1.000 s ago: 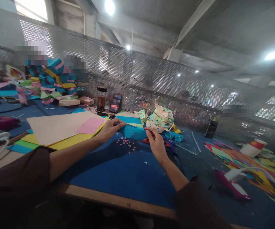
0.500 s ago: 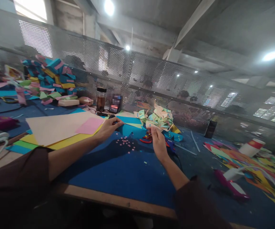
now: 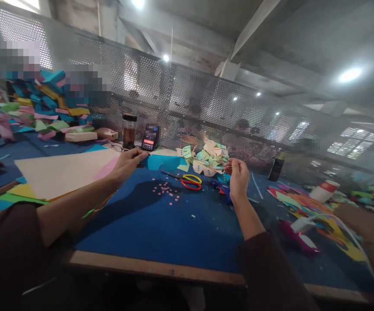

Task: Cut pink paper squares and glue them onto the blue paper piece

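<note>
My left hand (image 3: 123, 166) is closed in a pinch at the left end of a blue paper piece (image 3: 162, 162); whether it grips the paper, I cannot make out. Fingers pinched, my right hand (image 3: 239, 177) is at the right side of a heap of folded pale paper pieces (image 3: 211, 155) with blue dots; what lies between its fingertips is unclear. Scissors (image 3: 191, 181) with red and yellow handles lie between the hands. Small pink paper squares (image 3: 165, 190) are scattered in front of them. A blue tool (image 3: 221, 190), partly hidden, lies beside my right wrist.
Large paper sheets (image 3: 60, 168) lie under and beside my left forearm. A lidded bottle (image 3: 129, 131) and a phone (image 3: 150, 137) stand behind. Folded paper is piled far left. At right are a purple power strip (image 3: 298, 237), coloured paper scraps and another person's arm (image 3: 365, 233).
My right hand has moved right and slightly up, beside the pale heap, uncovering the scissors. My left hand remains by the blue paper. The view has shifted, and another person's arm shows at right.
</note>
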